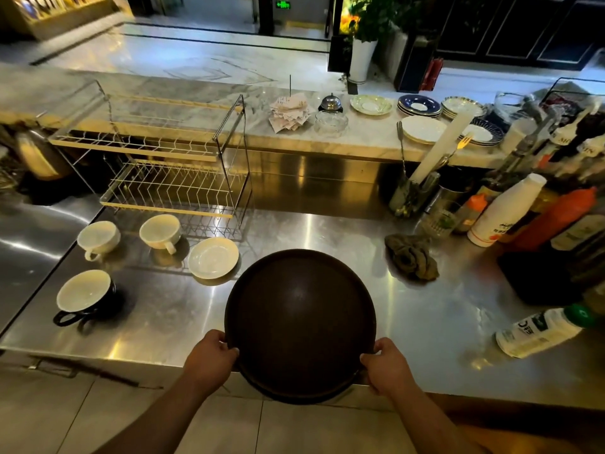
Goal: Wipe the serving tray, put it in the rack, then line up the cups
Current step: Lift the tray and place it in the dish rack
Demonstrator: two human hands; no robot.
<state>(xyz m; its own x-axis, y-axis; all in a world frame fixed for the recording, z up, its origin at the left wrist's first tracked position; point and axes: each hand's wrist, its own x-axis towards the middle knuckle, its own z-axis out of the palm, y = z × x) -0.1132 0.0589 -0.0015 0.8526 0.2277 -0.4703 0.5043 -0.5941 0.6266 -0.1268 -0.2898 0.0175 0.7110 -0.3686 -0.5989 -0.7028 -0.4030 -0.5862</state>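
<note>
My left hand (211,353) grips the near-left rim of the serving tray (299,322), fingers curled over its edge; my right hand (386,365) grips the near-right rim the same way; both hands are clasped on it. The serving tray is round and dark brown; it lies in front of me at the front of the steel table (435,326), its near rim reaching out past the table's front edge above the floor tiles; whether its far side rests on the steel I cannot tell.

The rack (170,188), a two-tier wire one, stands at the back left of the table. Just in front of it stand two upright cups, the left white cup (98,239) and the right white cup (160,232), near each other but apart; a white saucer (212,257) lies just right of them, near the tray's far-left rim; the dark cup (85,294), white inside, stands nearer to me, well left of the tray.

A crumpled olive cloth (411,257) lies on the table beyond the tray's right side, apart from it. Bottles crowd the right side, among them a white bottle (505,209) and an orange bottle (556,217), both leaning in this view; a green-capped bottle (540,332) lies on its side nearer me.

On the marble ledge (229,103) behind sit a spike of paper slips (289,113), a bell (330,102), a glass dish (330,123) and several plates (422,129).
</note>
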